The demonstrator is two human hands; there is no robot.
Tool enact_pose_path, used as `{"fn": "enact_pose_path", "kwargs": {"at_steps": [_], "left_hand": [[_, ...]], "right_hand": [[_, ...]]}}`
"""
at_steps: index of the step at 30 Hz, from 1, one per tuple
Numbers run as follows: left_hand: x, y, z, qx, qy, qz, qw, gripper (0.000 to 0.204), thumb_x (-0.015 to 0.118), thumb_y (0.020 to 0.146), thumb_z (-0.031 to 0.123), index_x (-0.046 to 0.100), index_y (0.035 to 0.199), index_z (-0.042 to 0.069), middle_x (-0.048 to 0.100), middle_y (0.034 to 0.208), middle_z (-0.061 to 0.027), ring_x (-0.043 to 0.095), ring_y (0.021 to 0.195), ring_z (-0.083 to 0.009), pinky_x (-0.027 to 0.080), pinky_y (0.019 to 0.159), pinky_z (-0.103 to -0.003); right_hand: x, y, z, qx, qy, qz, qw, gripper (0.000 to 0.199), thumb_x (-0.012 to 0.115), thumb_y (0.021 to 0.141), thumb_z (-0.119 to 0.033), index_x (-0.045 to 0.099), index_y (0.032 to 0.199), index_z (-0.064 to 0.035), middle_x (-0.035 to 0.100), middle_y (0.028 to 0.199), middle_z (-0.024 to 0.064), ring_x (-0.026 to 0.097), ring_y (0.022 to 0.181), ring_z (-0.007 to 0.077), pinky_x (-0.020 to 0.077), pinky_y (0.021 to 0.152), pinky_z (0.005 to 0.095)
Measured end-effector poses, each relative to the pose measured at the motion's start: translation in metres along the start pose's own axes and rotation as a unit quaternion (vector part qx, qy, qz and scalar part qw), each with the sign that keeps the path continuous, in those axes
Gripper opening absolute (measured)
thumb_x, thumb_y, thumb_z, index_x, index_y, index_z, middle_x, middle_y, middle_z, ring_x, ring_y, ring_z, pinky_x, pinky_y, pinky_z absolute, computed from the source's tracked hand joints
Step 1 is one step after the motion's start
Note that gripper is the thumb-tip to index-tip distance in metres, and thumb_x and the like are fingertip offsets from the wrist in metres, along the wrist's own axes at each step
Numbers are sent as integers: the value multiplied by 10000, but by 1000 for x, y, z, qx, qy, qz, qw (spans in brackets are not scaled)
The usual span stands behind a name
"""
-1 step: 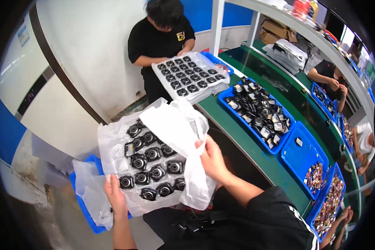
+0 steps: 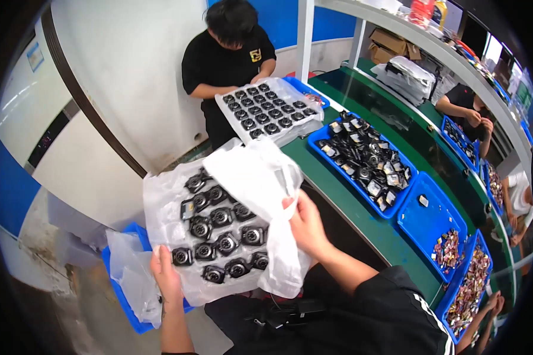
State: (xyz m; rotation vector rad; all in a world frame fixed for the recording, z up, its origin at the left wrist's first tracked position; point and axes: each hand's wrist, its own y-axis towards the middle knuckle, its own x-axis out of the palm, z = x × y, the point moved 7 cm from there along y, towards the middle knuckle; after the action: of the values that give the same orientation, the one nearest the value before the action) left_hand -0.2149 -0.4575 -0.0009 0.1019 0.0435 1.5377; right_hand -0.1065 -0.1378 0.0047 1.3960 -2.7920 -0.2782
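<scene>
A white plastic tray (image 2: 163, 204) is tilted in front of me, with several black, squarish watch-like parts (image 2: 221, 216) with round centres in its pockets. My left hand (image 2: 167, 273) grips the tray's lower left edge, thumb on top and the other fingers hidden beneath. On the right side, my right hand (image 2: 308, 223) is closed on a thin white foam sheet (image 2: 251, 177), pinched at the tray's edge. The sheet is folded over the tray's right part and covers some pockets. One part near the upper left shows a pale rectangular face, unlike its neighbours.
Across from me a person (image 2: 228, 53) bends over another filled tray (image 2: 266, 109). On the green bench (image 2: 343, 222) stand a blue bin of black parts (image 2: 367, 163) and blue bins of small coloured pieces (image 2: 468, 290). A blue crate (image 2: 124, 296) with plastic sheets is below left. Others work at right.
The tray and both hands appear slightly lower and farther right in view. Both hands keep their holds.
</scene>
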Motion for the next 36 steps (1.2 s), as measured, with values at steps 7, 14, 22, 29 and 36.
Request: {"fn": "enact_pose_path", "kwargs": {"at_steps": [7,14,22,29,36], "left_hand": [[151,14,50,40,-28,-215,975,249,487,992,234,609,984,17,577,893,39,482,822,-50,393,747,-223],[324,60,21,-93,-19,-444,891,305,565,938,260,625,1094,4,645,1028,-7,564,961,-95,409,872,-231],[435,72,75,-387,-152,-564,713,330,444,892,199,594,1028,-62,667,1011,-198,665,862,-313,520,859,-422],[436,65,99,-322,-288,-297,851,467,486,906,426,566,954,-31,628,889,-170,596,809,-356,506,790,-462],[457,36,141,-141,-320,-287,892,411,537,880,489,550,1050,115,544,911,-57,544,843,-226,475,776,-413]], "right_hand": [[-133,0,-40,-21,57,133,989,162,473,970,-141,543,1014,-2,582,844,14,513,765,67,443,677,235],[-222,-17,-17,55,243,225,942,230,487,968,-174,555,1110,-7,631,915,39,600,785,98,492,680,248],[-210,-29,-5,80,477,337,808,267,559,929,-163,559,1125,19,643,960,84,639,828,178,533,725,324],[-186,-9,14,78,595,310,737,281,464,953,-98,486,1204,27,599,1108,131,611,990,236,519,855,384],[-180,-2,-9,84,667,284,684,314,453,979,-158,464,1240,17,572,1194,116,582,1076,236,484,945,393]]}}
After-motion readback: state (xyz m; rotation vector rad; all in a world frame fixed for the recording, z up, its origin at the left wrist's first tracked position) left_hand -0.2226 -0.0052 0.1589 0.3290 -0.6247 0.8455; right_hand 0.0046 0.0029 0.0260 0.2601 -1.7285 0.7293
